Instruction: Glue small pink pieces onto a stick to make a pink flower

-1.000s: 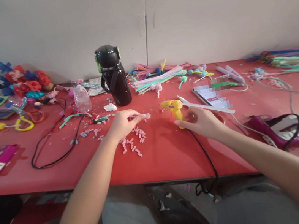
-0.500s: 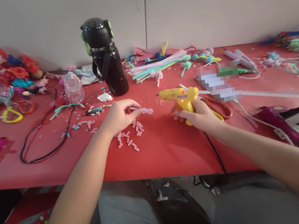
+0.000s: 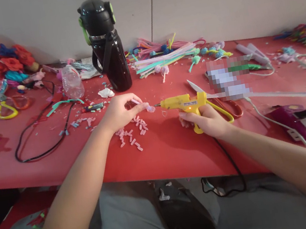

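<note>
My left hand (image 3: 124, 111) pinches a small lilac pipe-cleaner piece (image 3: 150, 108) with a rounded tip pointing right. In my right hand (image 3: 205, 119) is a yellow hot glue gun (image 3: 182, 102), gripped by its handle with a small orange light showing. The nozzle points left, very close to the lilac tip; whether they touch I cannot tell. Below my left hand lie several short pink cut pieces (image 3: 130, 136) on the red table. Behind the glue gun rest scissors (image 3: 223, 112), their blades pointing back and left.
A black bottle (image 3: 113, 58) stands at the back. Pipe cleaners (image 3: 167, 58) lie to its right, fabric-like flowers (image 3: 10, 60) at the far left. A clear plastic bottle (image 3: 72, 83), a black cable (image 3: 34, 157) and purple power strips (image 3: 296, 120) are also on the table.
The glue gun has moved left and its nozzle now meets or nearly meets the lilac tip. My left hand stays almost in place. The view has tilted slightly.
</note>
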A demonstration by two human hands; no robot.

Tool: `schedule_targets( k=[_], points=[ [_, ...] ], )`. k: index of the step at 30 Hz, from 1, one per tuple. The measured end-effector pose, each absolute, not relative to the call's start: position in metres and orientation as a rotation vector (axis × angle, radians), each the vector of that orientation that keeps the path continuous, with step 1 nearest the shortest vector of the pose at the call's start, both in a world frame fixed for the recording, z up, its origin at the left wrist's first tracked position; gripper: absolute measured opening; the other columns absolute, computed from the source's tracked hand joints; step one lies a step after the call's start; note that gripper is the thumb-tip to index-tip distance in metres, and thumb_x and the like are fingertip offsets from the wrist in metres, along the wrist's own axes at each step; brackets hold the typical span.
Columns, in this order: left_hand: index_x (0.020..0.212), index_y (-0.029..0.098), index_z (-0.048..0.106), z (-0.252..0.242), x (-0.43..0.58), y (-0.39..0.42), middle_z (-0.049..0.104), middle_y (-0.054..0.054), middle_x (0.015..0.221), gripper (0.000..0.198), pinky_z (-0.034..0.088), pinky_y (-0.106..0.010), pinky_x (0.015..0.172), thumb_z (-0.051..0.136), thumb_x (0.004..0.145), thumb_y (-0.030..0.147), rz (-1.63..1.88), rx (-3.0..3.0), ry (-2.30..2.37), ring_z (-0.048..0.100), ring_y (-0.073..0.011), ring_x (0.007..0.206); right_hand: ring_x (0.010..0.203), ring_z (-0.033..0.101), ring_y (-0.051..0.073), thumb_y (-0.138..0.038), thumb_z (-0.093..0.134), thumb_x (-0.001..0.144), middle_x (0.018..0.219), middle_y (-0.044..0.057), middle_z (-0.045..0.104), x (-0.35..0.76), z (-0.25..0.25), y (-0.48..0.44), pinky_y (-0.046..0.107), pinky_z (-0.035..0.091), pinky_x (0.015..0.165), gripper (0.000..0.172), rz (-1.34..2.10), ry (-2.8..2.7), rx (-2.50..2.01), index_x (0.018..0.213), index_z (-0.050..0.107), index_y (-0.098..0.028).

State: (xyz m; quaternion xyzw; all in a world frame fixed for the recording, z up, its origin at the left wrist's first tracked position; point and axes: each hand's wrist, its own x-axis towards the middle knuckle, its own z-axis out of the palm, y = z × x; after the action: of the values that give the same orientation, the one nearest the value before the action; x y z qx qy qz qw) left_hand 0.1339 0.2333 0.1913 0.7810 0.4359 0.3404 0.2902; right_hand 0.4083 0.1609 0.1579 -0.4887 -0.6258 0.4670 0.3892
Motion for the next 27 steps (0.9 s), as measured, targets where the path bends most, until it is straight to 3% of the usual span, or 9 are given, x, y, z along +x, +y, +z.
schedule_targets(
  k=[27],
  points=[
    [0.081, 0.018, 0.071, 0.1887, 0.1353, 0.232, 0.069, -0.003, 0.068, 0.041, 0.045, -0.026, 0.059, 0.07, 0.087, 0.058, 0.838, 2.177, 1.156, 0.061, -0.0154, 0.06, 0.058, 0.049, 0.013, -0.055, 0.064, 0.091, 0.06, 0.0, 0.053, 0.4088, 0.1583, 0.1604, 0.029, 0.037, 0.054, 0.047, 1.176, -1.647, -1.318, 0.061, 0.054, -0.021]
  ],
)
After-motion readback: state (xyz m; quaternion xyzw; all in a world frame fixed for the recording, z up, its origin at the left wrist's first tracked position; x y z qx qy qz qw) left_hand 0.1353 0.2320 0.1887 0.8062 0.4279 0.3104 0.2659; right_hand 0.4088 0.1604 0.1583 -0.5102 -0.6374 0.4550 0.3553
